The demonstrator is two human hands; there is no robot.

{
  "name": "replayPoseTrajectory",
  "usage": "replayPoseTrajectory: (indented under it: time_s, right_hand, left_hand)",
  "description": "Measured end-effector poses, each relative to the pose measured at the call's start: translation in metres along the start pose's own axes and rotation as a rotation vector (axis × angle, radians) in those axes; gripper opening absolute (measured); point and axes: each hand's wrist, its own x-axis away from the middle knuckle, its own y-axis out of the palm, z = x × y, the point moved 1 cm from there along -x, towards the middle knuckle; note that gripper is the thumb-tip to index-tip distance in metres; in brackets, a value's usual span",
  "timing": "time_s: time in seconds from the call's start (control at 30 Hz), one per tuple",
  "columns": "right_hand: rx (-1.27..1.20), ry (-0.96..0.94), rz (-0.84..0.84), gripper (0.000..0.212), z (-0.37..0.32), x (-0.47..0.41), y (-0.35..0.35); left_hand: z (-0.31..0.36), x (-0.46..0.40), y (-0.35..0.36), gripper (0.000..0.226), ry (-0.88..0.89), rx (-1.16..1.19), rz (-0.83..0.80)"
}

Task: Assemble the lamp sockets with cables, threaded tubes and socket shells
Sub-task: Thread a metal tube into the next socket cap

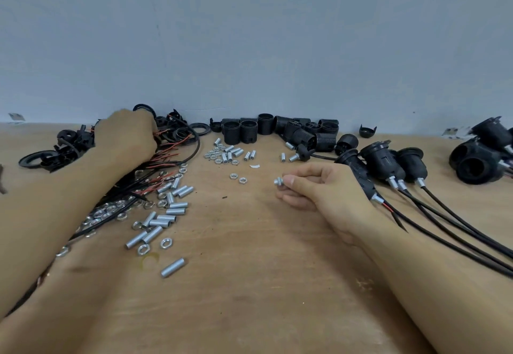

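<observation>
We keep a short silver threaded tube with its nut [278, 181] pinched in our right hand [319, 187] at table centre, ready for wiring, while our left hand [127, 134] reaches to ten o'clock, apparently closing on the black cables with red wire ends [166, 156].

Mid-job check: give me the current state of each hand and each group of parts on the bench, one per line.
Left hand: reaching into the black cable bundle with red wire ends, grip hidden.
Right hand: fingers pinch a short silver threaded tube with a nut on it.
Loose silver threaded tubes: lying unassembled.
Black ribbed socket shells: empty, standing by the wall.
Black cabled sockets: assembled, lying at right.
</observation>
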Motion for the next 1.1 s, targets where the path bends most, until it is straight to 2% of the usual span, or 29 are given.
replayPoseTrajectory:
  time_s: [0.07, 0.13, 0.2, 0.23, 0.3, 0.4, 0.47, 0.53, 0.63, 0.77, 0.87, 1.0, 1.1]
  right_hand:
    - [-0.001, -0.043, 0.038, 0.004, -0.002, 0.000, 0.000]
    - [0.011, -0.091, 0.072, 0.006, -0.002, 0.000, 0.000]
    - [0.012, -0.122, 0.087, 0.005, -0.003, 0.001, 0.001]
    - [0.002, -0.135, 0.085, 0.005, -0.004, 0.002, 0.001]
    - [-0.033, -0.158, 0.063, 0.006, -0.006, 0.004, 0.002]
    - [-0.033, -0.175, -0.009, 0.011, -0.007, 0.006, 0.002]
    - [-0.016, -0.166, -0.053, 0.013, -0.005, 0.006, 0.003]
    - [-0.016, -0.173, -0.070, 0.011, -0.004, 0.006, 0.005]
    - [-0.071, -0.189, -0.077, 0.010, -0.002, 0.004, 0.007]
    - [-0.100, -0.204, -0.092, 0.012, -0.003, 0.004, 0.005]
    - [0.021, -0.314, -0.096, 0.012, -0.008, 0.008, 0.001]
    - [0.430, -0.494, -0.081, 0.017, -0.007, 0.011, -0.001]
    - [0.361, -0.493, -0.087, 0.016, -0.005, 0.010, 0.001]
  left_hand:
    - [0.011, 0.017, -0.015, 0.019, 0.019, 0.121, 0.222]
    - [0.029, 0.043, -0.029, 0.014, 0.086, 0.358, 0.396]
    - [0.053, 0.071, -0.036, 0.012, 0.151, 0.624, 0.384]
    - [0.066, 0.083, -0.035, 0.014, 0.161, 0.805, 0.293]
    - [0.090, 0.107, -0.025, 0.018, 0.116, 1.171, 0.000]
    - [0.107, 0.130, -0.007, 0.021, -0.042, 1.551, -0.378]
    - [0.107, 0.136, 0.000, 0.023, -0.131, 1.738, -0.542]
    - [0.105, 0.138, 0.001, 0.028, -0.128, 1.886, -0.607]
    - [0.108, 0.141, 0.000, 0.048, -0.036, 1.946, -0.543]
    - [0.109, 0.145, -0.001, 0.032, 0.042, 1.696, -0.394]
    - [0.113, 0.149, -0.001, 0.028, 0.012, 1.796, -0.460]
    - [0.114, 0.153, 0.006, 0.031, -0.050, 1.871, -0.483]
    - [0.112, 0.151, 0.006, 0.037, -0.082, 1.939, -0.547]
